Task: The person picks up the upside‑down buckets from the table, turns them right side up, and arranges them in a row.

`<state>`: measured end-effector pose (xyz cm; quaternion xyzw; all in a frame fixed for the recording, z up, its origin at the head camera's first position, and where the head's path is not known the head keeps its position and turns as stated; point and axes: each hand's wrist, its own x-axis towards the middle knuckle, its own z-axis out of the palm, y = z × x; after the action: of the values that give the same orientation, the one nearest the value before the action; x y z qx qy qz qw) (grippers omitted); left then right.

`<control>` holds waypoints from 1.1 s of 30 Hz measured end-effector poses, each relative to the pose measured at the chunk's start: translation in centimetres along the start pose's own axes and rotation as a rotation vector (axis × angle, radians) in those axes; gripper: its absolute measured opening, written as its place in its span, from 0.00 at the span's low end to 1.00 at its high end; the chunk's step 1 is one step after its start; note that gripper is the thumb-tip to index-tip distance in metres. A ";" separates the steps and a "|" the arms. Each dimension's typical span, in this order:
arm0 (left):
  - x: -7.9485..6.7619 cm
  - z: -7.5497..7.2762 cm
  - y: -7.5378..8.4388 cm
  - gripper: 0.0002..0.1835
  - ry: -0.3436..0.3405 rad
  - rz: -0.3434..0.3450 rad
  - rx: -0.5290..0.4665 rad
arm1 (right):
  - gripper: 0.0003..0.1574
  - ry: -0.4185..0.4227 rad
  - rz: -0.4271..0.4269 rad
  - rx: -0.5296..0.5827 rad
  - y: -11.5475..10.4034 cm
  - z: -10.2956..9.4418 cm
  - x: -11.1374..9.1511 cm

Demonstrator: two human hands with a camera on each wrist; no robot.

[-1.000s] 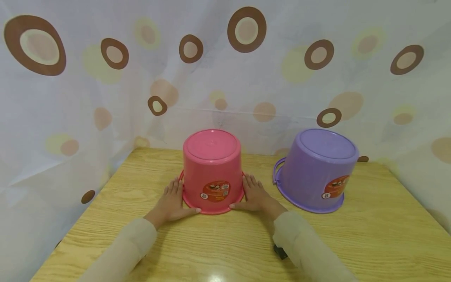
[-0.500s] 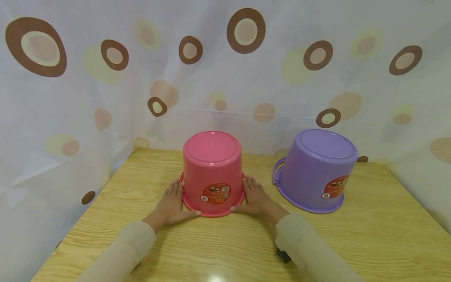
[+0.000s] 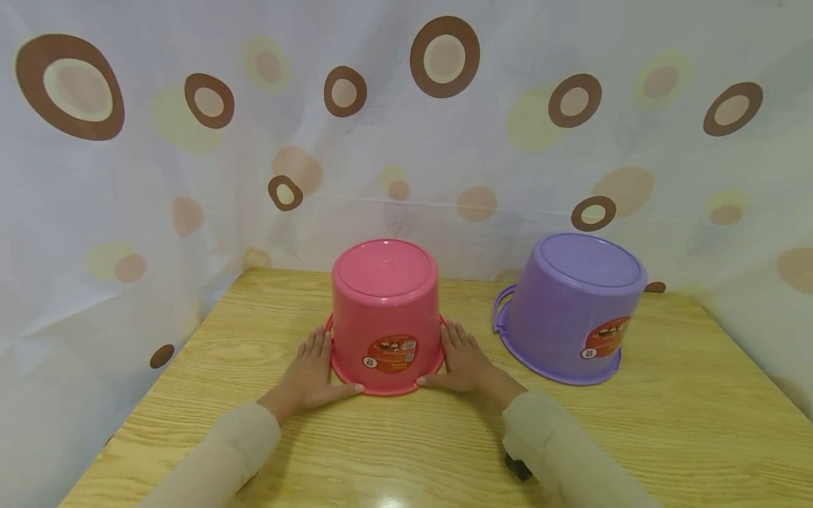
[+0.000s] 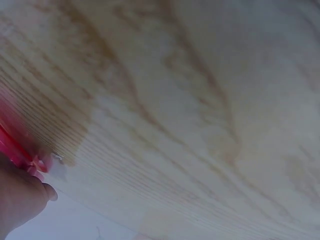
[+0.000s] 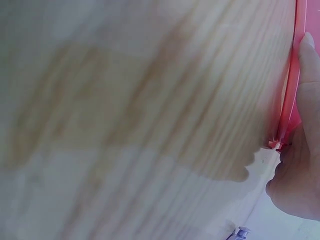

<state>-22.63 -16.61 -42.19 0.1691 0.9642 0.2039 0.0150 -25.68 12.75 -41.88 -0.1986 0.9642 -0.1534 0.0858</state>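
Observation:
A pink bucket (image 3: 386, 310) stands upside down on the wooden table, its rim on the tabletop and its label facing front. My left hand (image 3: 314, 374) presses against its left side, fingers straight, thumb laid along the front rim. On the right side, my right hand (image 3: 466, 363) does the same, thumb pointing inward at the rim. In the left wrist view, part of the left hand (image 4: 22, 200) shows beside the bucket's red handle end (image 4: 40, 162). The right wrist view has the right thumb (image 5: 309, 65) against the pink wall near the rim.
A purple bucket (image 3: 574, 310), also upside down, stands to the right, its handle (image 3: 498, 310) jutting out leftward. The wooden table (image 3: 394, 451) meets a spotted cloth (image 3: 381, 141) at the back and sides. A small black object (image 3: 518, 467) shows under the right sleeve.
The pink bucket has slid slightly toward me, both hands moving back with it at its sides. The purple bucket stays where it was.

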 end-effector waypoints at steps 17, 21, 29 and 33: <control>-0.3 0.4 -0.1 0.61 -0.036 -0.020 0.088 | 0.70 0.019 -0.016 -0.004 -0.1 0.4 -1.0; -0.5 0.4 0.0 0.61 -0.040 -0.021 0.080 | 0.71 0.032 -0.029 -0.003 -0.1 0.4 -1.2; -0.6 0.4 0.1 0.61 -0.049 -0.018 0.081 | 0.71 0.026 -0.056 -0.016 0.1 0.2 -1.5; -0.7 0.3 -0.2 0.62 -0.052 -0.009 0.088 | 0.71 0.006 -0.084 0.003 0.5 -0.1 -1.5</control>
<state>-21.98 -16.85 -42.59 0.1706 0.9722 0.1569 0.0338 -24.52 13.81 -41.84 -0.2386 0.9550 -0.1588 0.0767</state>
